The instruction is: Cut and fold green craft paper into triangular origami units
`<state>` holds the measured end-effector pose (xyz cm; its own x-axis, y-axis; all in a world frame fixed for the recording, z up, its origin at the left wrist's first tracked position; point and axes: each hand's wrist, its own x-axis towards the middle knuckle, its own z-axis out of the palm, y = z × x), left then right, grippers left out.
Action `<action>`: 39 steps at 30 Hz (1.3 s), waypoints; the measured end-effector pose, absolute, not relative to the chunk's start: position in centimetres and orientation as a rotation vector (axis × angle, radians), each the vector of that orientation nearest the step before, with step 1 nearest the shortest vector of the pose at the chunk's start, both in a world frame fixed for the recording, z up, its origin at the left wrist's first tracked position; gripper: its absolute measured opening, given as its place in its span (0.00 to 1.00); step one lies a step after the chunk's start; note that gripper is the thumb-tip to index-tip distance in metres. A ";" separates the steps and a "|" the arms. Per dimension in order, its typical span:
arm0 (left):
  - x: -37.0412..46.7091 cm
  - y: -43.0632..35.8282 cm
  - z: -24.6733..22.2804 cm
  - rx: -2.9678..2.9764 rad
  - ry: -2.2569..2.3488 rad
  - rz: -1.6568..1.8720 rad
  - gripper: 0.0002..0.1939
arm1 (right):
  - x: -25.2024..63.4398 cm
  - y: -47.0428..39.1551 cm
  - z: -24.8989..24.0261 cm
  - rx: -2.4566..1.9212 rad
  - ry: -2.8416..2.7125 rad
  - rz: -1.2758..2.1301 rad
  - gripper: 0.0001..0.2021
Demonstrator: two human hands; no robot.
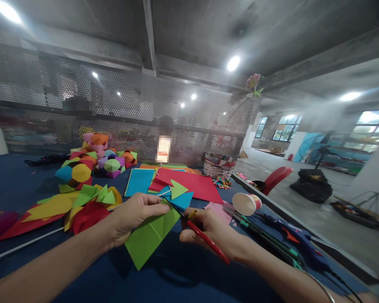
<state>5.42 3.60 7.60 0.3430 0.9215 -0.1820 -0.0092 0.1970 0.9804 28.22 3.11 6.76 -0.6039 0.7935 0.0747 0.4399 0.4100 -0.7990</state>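
Observation:
My left hand pinches a folded sheet of green paper near its upper edge, thumb on top. The sheet hangs at a slant above the dark blue table, with crease lines on it. My right hand is closed around red-handled scissors. Their blades meet the paper's right corner and are mostly hidden by it and by my fingers. Just beyond my hands lie blue paper pieces, a light green triangle and a red sheet.
Colourful paper balls and folded paper shapes cover the left side. On the right lie a tipped paper cup, a green-edged cutter and a blue glue gun. A woven basket stands by the mesh partition.

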 end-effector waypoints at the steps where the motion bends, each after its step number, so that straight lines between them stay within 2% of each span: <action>1: 5.4 3.6 7.6 1.184 1.008 0.834 0.26 | 28.2 3.2 6.7 -1.048 -2.226 1.057 0.29; 11: 5.5 3.5 7.4 1.196 1.029 0.810 0.27 | 28.5 3.3 6.0 -1.086 -2.309 0.820 0.29; 16: 5.5 3.5 7.4 1.217 1.018 0.808 0.24 | 28.3 3.1 6.3 -1.129 -2.311 0.705 0.30; 18: 5.4 3.5 7.3 1.224 1.005 0.809 0.23 | 28.5 3.3 6.9 -1.231 -2.318 0.580 0.27; 22: 5.3 3.9 7.0 1.239 1.008 0.785 0.22 | 30.1 4.6 8.3 -1.791 -2.355 0.012 0.19; 27: 5.2 4.1 6.7 1.271 1.060 0.775 0.25 | 33.0 5.9 8.9 -1.985 -2.332 -0.098 0.04; 29: 5.2 4.0 6.7 1.291 1.081 0.774 0.26 | 33.1 5.7 9.1 -1.945 -2.318 -0.116 0.03; 34: 5.8 3.4 6.8 1.379 1.085 0.771 0.22 | 29.7 3.9 8.4 -1.625 -2.309 0.033 0.17; 37: 6.3 3.2 6.7 1.437 1.064 0.774 0.20 | 27.4 3.1 6.8 -1.239 -2.263 0.700 0.25; 39: 6.5 3.1 6.6 1.461 1.058 0.751 0.20 | 26.7 3.0 5.7 -1.105 -2.219 0.879 0.26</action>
<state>6.48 3.14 6.64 0.3947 0.9125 -0.1076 0.1997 0.0292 0.9794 26.73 2.97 5.72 -0.5415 0.8272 0.1500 0.5004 0.4605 -0.7332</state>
